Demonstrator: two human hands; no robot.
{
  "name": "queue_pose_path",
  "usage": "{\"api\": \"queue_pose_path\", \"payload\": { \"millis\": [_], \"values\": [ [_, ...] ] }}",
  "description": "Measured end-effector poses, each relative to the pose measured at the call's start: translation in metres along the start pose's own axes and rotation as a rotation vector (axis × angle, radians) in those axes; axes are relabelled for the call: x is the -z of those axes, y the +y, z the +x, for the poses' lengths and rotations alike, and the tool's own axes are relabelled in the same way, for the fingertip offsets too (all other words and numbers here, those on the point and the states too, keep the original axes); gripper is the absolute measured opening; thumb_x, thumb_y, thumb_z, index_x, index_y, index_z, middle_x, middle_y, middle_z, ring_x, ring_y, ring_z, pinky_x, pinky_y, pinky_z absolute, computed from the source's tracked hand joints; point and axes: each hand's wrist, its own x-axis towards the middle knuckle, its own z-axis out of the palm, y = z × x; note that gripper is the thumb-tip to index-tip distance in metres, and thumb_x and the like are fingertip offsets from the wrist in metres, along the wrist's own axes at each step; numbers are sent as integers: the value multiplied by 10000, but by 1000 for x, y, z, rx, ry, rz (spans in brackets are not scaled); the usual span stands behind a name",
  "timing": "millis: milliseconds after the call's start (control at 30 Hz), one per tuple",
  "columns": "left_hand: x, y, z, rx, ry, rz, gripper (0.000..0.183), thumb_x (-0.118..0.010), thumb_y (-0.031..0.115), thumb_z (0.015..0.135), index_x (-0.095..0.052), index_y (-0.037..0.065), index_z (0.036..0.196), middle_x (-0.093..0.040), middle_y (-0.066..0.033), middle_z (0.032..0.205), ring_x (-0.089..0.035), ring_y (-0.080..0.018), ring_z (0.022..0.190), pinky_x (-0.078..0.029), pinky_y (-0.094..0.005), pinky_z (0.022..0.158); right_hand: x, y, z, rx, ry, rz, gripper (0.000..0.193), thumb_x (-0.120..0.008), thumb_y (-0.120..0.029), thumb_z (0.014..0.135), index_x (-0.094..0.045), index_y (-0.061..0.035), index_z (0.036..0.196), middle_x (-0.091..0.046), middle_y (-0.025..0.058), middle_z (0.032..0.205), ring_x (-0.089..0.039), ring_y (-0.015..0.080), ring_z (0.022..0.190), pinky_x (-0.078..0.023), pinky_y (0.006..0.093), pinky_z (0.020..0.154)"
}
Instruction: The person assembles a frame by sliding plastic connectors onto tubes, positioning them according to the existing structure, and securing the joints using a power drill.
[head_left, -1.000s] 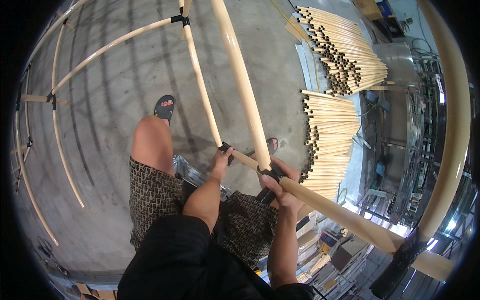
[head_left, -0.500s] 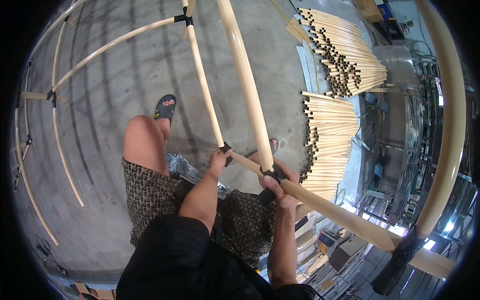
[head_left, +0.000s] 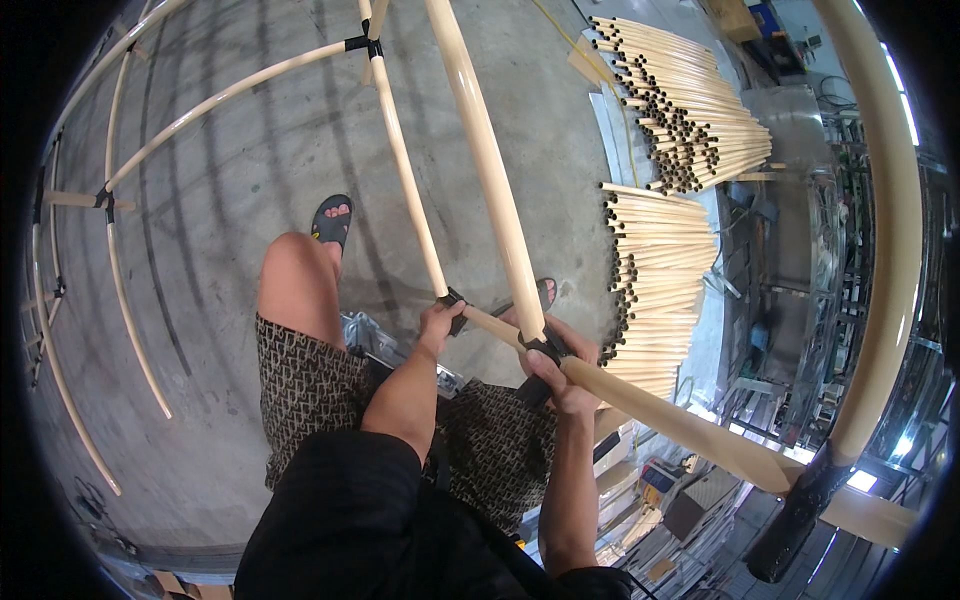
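Note:
A frame of cream-coloured pipes joined by black connectors stands in front of me. My left hand (head_left: 437, 323) is closed round a black pipe connector (head_left: 452, 298), where a long thin pipe (head_left: 407, 180) meets a short crosswise one. Further right, my right hand (head_left: 566, 376) grips another black connector (head_left: 541, 345), its thumb pressed on it. From that joint a thick pipe (head_left: 485, 160) runs up and away, and another pipe (head_left: 680, 420) runs off to the lower right. That one reaches a black joint (head_left: 800, 515) with a curving upright pipe (head_left: 890, 250).
Two stacks of loose cream pipes, an upper one (head_left: 690, 110) and a lower one (head_left: 660, 270), lie on the floor at right. More joined framework (head_left: 105, 198) spans the left. Metal racks (head_left: 800, 250) and boxes (head_left: 695, 505) stand along the right side.
Both hands keep their grips on the connectors. The view has shifted slightly, and the frame sits almost as before.

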Motion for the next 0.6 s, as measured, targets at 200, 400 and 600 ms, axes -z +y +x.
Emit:
{"api": "queue_pose_path", "payload": {
  "millis": [200,400,600],
  "values": [
    [-9,4,-7,-40,51,60,251,-796,166,826,-709,26,1015,-706,-46,921,-657,-155,793,-521,-307,733,4,-9,0,-15,-49,-46,583,-852,-431,690,-711,-159,1187,-742,22,901,-662,70,821,-484,207,741],
    [3,17,3,76,-37,33,239,-831,86,761,-703,-12,937,-714,-72,876,-669,-159,762,-523,-300,707,8,-5,-2,22,-41,-35,570,-870,-348,704,-702,-108,1193,-742,33,911,-648,68,793,-480,194,708],
    [7,15,14,19,-78,-24,314,-833,25,732,-664,-29,991,-702,-95,900,-693,-198,797,-566,-329,695,7,-1,-2,-18,-27,-83,578,-863,-338,707,-692,-111,1211,-729,10,893,-611,51,710,-469,196,659]
  ]
}}
